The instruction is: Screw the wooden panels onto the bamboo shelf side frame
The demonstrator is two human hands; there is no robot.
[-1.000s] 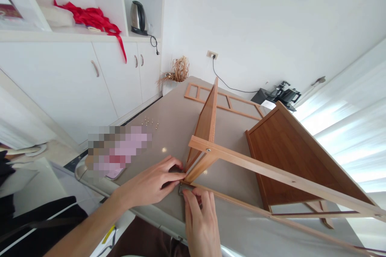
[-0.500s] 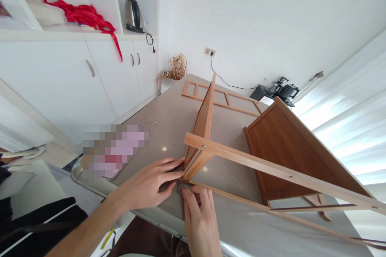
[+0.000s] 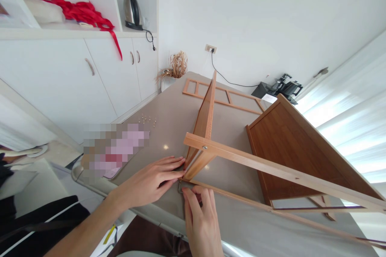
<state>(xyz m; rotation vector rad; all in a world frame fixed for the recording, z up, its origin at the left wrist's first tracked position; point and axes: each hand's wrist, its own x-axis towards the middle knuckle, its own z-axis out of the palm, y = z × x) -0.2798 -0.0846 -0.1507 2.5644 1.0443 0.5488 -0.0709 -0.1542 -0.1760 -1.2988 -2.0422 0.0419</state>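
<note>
A wooden frame (image 3: 241, 156) with an upright panel (image 3: 205, 116) stands at the table's near edge. My left hand (image 3: 150, 180) holds its near lower corner, fingers reaching along the panel and thumb close to the bottom rail (image 3: 229, 194). Just right of it, my right hand (image 3: 202, 213) is closed in a pinch on a small L-shaped hex key (image 3: 180, 187). The key's far end meets the rail at that corner; the screw there is hidden. Higher up, a bolt head (image 3: 205, 147) shows in the upper rail.
A larger wooden panel (image 3: 301, 156) leans at the right. Flat behind lies a ladder-like wooden frame (image 3: 223, 94). Several small metal fittings (image 3: 147, 119) lie at the left, beside a blurred pink item (image 3: 126, 144). A black kettle (image 3: 291, 88) stands at the table's far end.
The view has shifted slightly. Both hands keep nearly the same places at the corner, and the hex key shows little visible movement.
</note>
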